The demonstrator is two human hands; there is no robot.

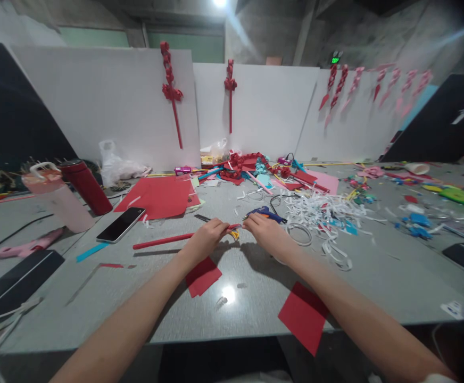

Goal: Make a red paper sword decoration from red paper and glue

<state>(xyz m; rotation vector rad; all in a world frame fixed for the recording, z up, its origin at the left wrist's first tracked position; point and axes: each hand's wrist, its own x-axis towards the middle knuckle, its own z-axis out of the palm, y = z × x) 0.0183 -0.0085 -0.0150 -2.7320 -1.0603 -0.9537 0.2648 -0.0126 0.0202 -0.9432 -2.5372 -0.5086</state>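
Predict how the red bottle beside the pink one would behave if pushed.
The red bottle stands tall and narrow, so a high push would probably tip it. Its wall looks round and straight, so once down it might roll.

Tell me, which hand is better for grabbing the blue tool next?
Probably the right hand: the blue tool lies just beyond it. The left hand is farther away and holds the red stick.

No wording is showing legibly. A green sign (335, 59) is glowing on the wall at the upper right, its characters blurring; a white label (452, 309) at the lower right is blurring too.
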